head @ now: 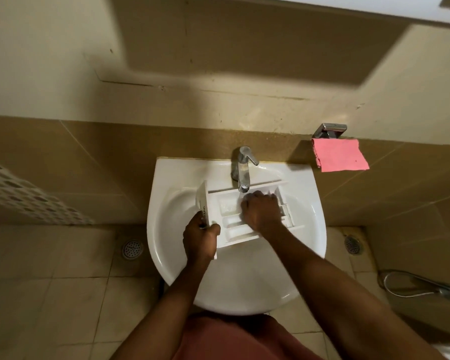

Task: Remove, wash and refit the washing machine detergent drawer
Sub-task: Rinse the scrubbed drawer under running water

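Left hand (200, 237) grips the white plastic compartmented detergent drawer (229, 207) at 7 o'clock. Right hand (261, 210) curls inside; its grip cannot be determined. Wet plastic may slip.

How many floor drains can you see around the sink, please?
2: one floor drain on the tiles left of the sink, the other floor drain to its right. More may be hidden under the sink.

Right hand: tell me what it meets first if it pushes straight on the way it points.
Probably the far wall of the detergent drawer, just below the tap; depth is unclear from above.
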